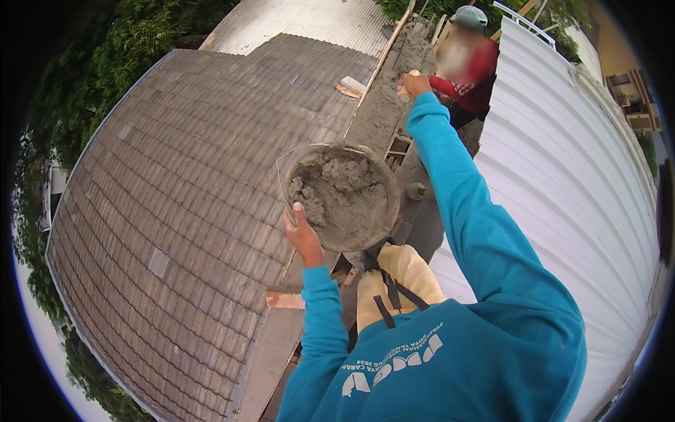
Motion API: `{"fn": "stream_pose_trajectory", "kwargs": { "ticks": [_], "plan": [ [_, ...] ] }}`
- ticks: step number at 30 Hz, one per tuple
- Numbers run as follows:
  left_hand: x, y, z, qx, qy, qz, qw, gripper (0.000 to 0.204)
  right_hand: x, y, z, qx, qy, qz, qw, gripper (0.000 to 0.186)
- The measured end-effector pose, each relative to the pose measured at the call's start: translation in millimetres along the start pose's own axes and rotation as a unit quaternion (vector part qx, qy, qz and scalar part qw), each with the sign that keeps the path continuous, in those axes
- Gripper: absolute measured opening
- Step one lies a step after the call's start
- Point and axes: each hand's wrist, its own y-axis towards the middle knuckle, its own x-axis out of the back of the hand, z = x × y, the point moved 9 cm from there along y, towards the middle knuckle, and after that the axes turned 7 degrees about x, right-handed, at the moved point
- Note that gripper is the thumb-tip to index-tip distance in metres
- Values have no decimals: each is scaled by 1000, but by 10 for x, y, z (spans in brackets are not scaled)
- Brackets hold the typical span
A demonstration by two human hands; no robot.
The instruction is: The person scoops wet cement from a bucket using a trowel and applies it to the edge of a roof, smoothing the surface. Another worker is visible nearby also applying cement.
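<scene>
My left hand point(302, 235) grips the left rim of a round bucket point(344, 197) full of wet grey mortar, whose thin wire handle stands up at the left. My right hand point(415, 86) is stretched far forward, closed beside a co-worker's hands and small pale tan shapes; what it holds is too small to make out. The co-worker point(478, 77), in a red sleeve and pale green headgear, is at the top right beside a long narrow strip of wet mortar point(380, 119). My feet and pale trousers show below the bucket.
A sloped tiled roof point(169, 176) lies left, with a pale corrugated roof point(288, 21) beyond and trees at the edge. A white ribbed metal roof point(555, 197) is on the right. Planks point(285, 299) and gaps in the narrow ledge lie around my feet.
</scene>
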Motion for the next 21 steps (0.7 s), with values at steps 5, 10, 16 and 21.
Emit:
{"fn": "stream_pose_trajectory", "kwargs": {
  "ticks": [5,10,16,21],
  "plan": [
    [7,70,183,4,-55,30,998,101,562,-785,28,-8,84,128,988,54],
    [162,68,304,47,-35,-38,998,103,1363,-2118,747,15,103,284,953,41],
    [116,76,326,61,-57,-28,996,104,1681,-3239,1421,196,-228,505,809,37],
    [93,155,362,28,-66,-8,997,105,790,-3354,1012,364,-400,470,698,36]
  ]
}}
